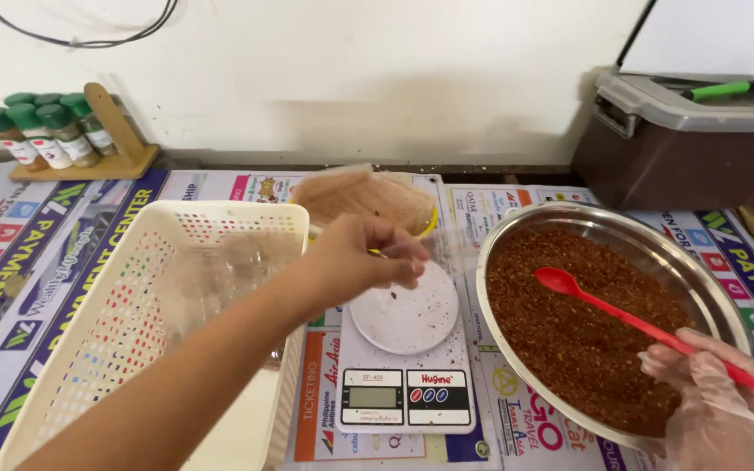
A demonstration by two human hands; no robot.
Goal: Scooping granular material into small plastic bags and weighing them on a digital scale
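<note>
The left hand hovers bare above the white kitchen scale, fingers curled loosely inward; whether they pinch anything I cannot tell. The right hand, in a clear plastic glove, is closed around the handle of a red spoon, whose bowl rests on coarse reddish-brown chili flakes filling a steel bowl on the counter, just beside the scale

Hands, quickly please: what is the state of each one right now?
Left hand: bare, fingers curled shut above the white kitchen scale; whether it pinches something cannot be told.
Right hand: gloved, closed on the red spoon over the metal bowl.
</note>
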